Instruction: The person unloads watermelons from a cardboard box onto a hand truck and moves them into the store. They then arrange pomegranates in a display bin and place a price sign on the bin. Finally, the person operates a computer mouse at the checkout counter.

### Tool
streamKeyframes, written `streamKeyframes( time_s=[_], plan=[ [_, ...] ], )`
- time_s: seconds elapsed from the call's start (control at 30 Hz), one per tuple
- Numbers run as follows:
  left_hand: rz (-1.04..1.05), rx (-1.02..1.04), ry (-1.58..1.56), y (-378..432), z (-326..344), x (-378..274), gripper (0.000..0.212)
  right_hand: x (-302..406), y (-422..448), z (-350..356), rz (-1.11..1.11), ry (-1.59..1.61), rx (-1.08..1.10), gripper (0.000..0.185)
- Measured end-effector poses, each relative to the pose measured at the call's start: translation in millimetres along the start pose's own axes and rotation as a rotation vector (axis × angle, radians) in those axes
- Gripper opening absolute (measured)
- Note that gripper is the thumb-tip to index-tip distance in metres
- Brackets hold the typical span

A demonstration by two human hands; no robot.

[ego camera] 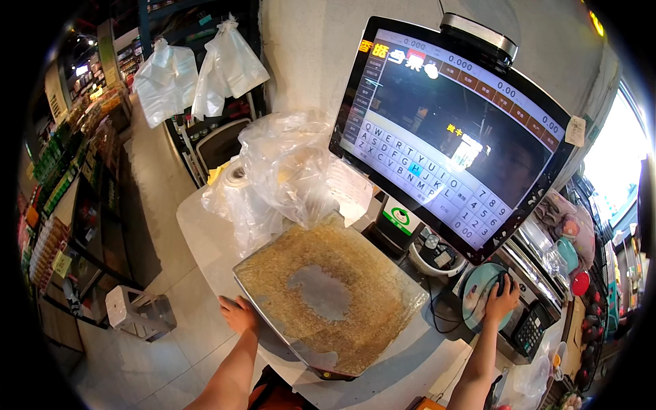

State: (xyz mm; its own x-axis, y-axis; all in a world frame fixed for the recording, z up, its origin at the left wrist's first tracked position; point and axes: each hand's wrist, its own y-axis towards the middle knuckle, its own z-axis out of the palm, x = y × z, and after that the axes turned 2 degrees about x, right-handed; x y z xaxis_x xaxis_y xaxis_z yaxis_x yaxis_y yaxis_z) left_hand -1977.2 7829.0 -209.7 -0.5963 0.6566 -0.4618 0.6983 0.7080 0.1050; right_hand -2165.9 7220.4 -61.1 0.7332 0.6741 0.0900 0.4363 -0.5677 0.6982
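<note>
My right hand (502,300) covers a black computer mouse (501,279) on a round light-blue mouse pad (472,293). My left hand (238,313) rests at the edge of the pale table (197,218), beside the left edge of a weighing platform (287,246). Whether its fingers grip anything is unclear. The platform's square top is worn and brown, with a bare grey patch in its middle, and nothing lies on it. Behind it, a large tilted touchscreen (405,118) displays an on-screen keyboard with one key highlighted, product buttons and reflections.
Clear plastic bags (287,164) and a bag roll (236,177) sit behind the platform. A white basket (435,259) holds small devices. A calculator (532,325) lies right of the mouse pad. A plastic stool (138,310) stands on the floor at left, near stocked shelves (61,246).
</note>
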Motion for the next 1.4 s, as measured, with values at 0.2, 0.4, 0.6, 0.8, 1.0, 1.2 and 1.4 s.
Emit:
streamKeyframes(
  time_s=[0.2,0.4,0.6,0.8,1.0,1.2,1.4],
  plan=[
    [-0.006,0.009,-0.015,0.4,-2.0,-0.4,0.06,-1.0,0.4,2.4,-0.023,0.008,-0.033,0.038],
    [-0.008,0.006,0.004,-0.5,-3.7,-1.3,0.06,-3.4,-1.8,3.2,0.0,-0.009,-0.019,0.037],
    [0.01,-0.023,0.029,2.6,0.6,2.0,0.061,-2.9,-1.2,5.6,-0.004,0.012,-0.024,0.037],
    [0.009,-0.011,0.045,1.4,-2.7,0.9,0.061,0.6,-1.4,2.3,0.006,0.034,0.002,0.036],
    [0.001,0.025,0.028,1.2,-4.9,-1.3,0.061,-1.7,-0.8,1.0,0.014,0.023,0.028,0.036],
    [0.004,0.02,0.02,-0.5,-6.7,-2.5,0.061,-0.5,-0.9,0.9,0.026,0.02,0.045,0.037],
    [-0.016,0.026,0.005,0.9,-7.8,-4.7,0.061,-1.8,-0.8,3.6,0.012,0.032,0.023,0.037]
  ],
)
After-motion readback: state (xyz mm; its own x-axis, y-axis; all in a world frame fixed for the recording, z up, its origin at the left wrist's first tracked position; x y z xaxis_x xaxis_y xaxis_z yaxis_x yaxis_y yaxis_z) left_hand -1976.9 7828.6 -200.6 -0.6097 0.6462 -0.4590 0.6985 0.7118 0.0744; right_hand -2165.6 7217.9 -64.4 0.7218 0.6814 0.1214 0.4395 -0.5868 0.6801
